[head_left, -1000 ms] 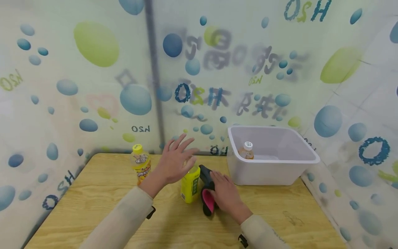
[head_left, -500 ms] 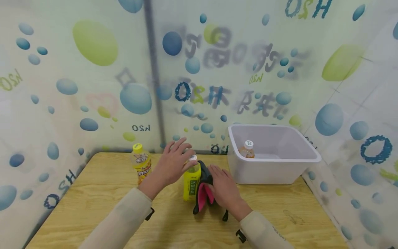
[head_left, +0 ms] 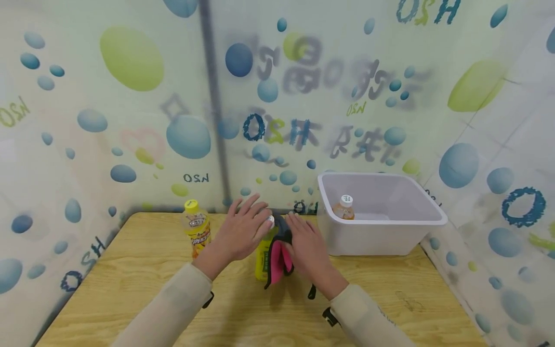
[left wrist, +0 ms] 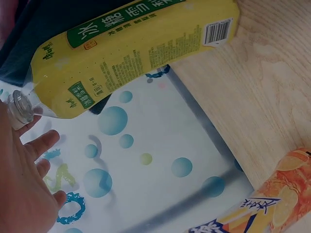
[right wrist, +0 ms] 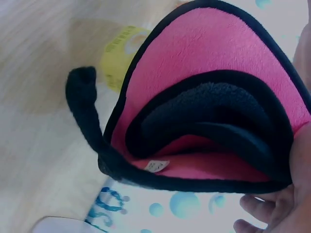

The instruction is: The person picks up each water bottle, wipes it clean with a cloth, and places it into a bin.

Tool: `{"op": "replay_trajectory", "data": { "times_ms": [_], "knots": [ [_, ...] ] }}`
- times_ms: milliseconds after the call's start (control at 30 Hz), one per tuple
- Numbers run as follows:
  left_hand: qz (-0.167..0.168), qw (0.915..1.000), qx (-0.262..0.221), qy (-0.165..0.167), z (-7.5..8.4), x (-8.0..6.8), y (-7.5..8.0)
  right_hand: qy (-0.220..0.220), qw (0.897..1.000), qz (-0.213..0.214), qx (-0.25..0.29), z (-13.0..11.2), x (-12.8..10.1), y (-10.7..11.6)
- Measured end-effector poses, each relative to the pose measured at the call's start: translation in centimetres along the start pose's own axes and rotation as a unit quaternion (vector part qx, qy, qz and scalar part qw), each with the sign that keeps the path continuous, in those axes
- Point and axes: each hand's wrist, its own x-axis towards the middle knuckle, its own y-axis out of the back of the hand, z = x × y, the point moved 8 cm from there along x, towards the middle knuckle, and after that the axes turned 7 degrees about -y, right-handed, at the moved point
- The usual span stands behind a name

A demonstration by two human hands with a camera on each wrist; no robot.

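Observation:
A yellow-labelled drink bottle with a white cap stands upright near the middle of the table. My left hand is beside its top, fingers extended and thumb side at the cap; the left wrist view shows the fingers near the bottle neck. My right hand holds a black sleep mask with pink lining between thumb and fingers, right up against the bottle's right side and partly covering it. In the right wrist view, the mask shows its pink inside, a dark fleecy flap, a small tag and a dangling black strap.
A bottle of orange drink with a yellow cap stands on the left of the wooden table. At the back right is a white bin with a white-capped bottle inside. A patterned sheet hangs behind.
My right hand has moved slightly left and away from me, turning the sleep mask so more pink shows and bringing it against the bottle. My left hand stays near the cap, its fingers slightly lower.

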Motion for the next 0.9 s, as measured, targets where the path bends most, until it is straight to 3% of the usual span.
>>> {"op": "replay_trajectory", "data": {
  "times_ms": [133,267,700,900],
  "knots": [
    [0.007,1.0,-0.004,-0.006,0.0,-0.1,-0.1,0.007,0.999,-0.003,-0.033,-0.9,0.0,0.7],
    [-0.007,0.9999,-0.011,0.0,0.0,-0.2,-0.4,0.014,0.998,-0.006,-0.056,-1.6,0.0,0.3],
    [-0.012,0.9995,-0.027,0.01,-0.1,-0.1,-0.8,0.009,0.998,0.022,-0.064,-1.8,0.1,-0.8],
    [-0.008,0.9994,-0.032,0.006,0.2,0.0,-0.6,0.013,0.998,0.015,-0.064,-1.2,-0.4,-1.4]
  ]
}}
